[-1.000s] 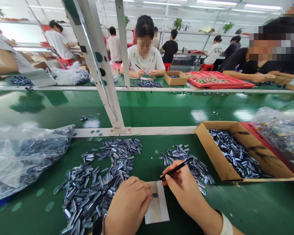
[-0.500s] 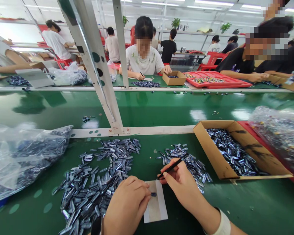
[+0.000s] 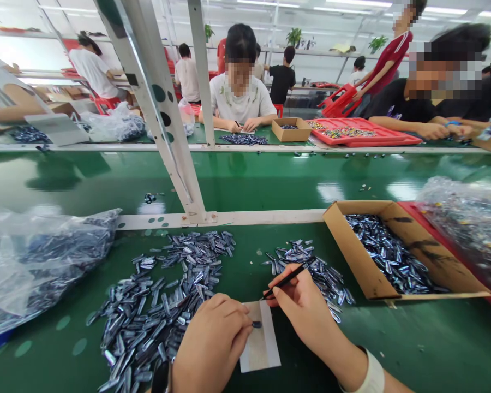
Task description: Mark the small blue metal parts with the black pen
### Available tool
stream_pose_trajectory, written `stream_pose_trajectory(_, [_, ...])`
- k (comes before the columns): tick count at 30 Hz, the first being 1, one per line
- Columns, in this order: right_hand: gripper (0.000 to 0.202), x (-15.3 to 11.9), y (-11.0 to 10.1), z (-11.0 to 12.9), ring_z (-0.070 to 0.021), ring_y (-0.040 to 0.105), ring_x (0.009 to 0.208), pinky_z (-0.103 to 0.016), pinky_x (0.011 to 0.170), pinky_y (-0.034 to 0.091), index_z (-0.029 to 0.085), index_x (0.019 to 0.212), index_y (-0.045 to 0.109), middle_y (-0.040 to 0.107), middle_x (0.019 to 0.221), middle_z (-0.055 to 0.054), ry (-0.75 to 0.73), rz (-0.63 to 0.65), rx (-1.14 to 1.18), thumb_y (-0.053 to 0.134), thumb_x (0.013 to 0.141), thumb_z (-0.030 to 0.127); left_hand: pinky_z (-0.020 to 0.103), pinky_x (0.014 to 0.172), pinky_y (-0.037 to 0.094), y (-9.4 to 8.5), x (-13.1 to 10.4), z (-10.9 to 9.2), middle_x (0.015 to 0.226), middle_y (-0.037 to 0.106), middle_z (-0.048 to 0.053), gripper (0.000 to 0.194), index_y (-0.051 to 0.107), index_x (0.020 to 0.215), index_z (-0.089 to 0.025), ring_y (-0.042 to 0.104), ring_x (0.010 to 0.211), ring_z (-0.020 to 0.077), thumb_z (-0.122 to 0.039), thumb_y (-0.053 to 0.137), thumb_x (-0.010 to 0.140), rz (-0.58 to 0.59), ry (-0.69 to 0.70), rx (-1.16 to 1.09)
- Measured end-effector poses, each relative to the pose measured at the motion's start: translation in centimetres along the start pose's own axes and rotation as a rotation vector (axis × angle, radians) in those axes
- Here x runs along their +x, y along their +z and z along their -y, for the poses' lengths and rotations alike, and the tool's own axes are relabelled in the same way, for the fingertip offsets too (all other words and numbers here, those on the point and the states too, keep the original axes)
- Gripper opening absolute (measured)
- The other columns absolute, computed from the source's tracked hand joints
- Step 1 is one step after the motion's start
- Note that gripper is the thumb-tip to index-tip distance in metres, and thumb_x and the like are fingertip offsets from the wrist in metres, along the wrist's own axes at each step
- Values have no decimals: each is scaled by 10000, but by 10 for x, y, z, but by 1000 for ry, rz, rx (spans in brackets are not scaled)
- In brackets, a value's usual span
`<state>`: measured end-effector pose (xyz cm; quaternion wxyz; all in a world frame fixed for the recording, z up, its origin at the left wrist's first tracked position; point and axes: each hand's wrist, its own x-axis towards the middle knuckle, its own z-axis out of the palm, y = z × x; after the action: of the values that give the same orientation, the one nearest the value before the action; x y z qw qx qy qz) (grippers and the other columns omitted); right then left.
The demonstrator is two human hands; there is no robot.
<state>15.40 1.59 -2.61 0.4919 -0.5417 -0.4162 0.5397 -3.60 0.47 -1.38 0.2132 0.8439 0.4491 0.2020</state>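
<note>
My left hand [image 3: 215, 344] pinches a small dark glossy piece [image 3: 256, 324] over a white card [image 3: 269, 349] with a beige strip. In my right hand [image 3: 305, 311] is a thin black pen-like tool [image 3: 286, 282], its tip near the card's top edge and apart from the dark piece. Left of the card spreads a large pile of dark glossy pieces [image 3: 159, 311]. A smaller pile [image 3: 327, 278] lies just behind my right hand.
A cardboard box [image 3: 352, 259] of dark pieces stands at the right, beside a clear plastic bag [image 3: 470, 224]. Another filled bag [image 3: 45, 267] lies left. A slanted metal post [image 3: 167, 125] rises behind the piles. People sit across the green belt [image 3: 262, 185].
My hands, the card and the tool look unmoved. Across the belt, a person's hand has come from the box to the work. A person in red now stands bent at a red chair.
</note>
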Motion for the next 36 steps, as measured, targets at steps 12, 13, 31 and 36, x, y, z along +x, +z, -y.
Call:
stream_pose_trajectory(12, [414, 0, -2, 4, -215, 722, 719, -389, 634, 640, 257, 872, 457, 645, 798, 23, 24, -22, 48, 805, 706, 409, 328, 788, 522, -2, 1, -1, 887, 750, -19, 156, 700, 778, -236, 651, 859, 190, -100, 642, 828, -14, 4, -19])
stream_pose_trajectory(13, [403, 0, -2, 4, -216, 721, 726, -392, 641, 640, 257, 879, 459, 646, 805, 19, 21, -15, 38, 799, 716, 401, 331, 790, 523, -2, 1, -2, 886, 749, -19, 159, 700, 779, -237, 652, 860, 193, -96, 643, 825, -11, -2, -16])
stream_pose_trajectory(31, [415, 0, -1, 4, -219, 719, 716, -400, 646, 637, 253, 873, 452, 647, 798, 14, 30, -13, 28, 793, 716, 432, 334, 783, 519, -3, 1, -2, 883, 744, -36, 184, 684, 758, -228, 647, 853, 190, -47, 681, 788, -4, -16, -12])
stream_pose_trajectory(36, [459, 3, -3, 8, -224, 725, 698, -389, 607, 637, 257, 839, 452, 655, 774, 18, 54, -16, 61, 811, 673, 489, 331, 788, 519, -2, 1, -4, 873, 738, -31, 189, 678, 745, -228, 648, 856, 190, -43, 669, 777, -10, -18, -21])
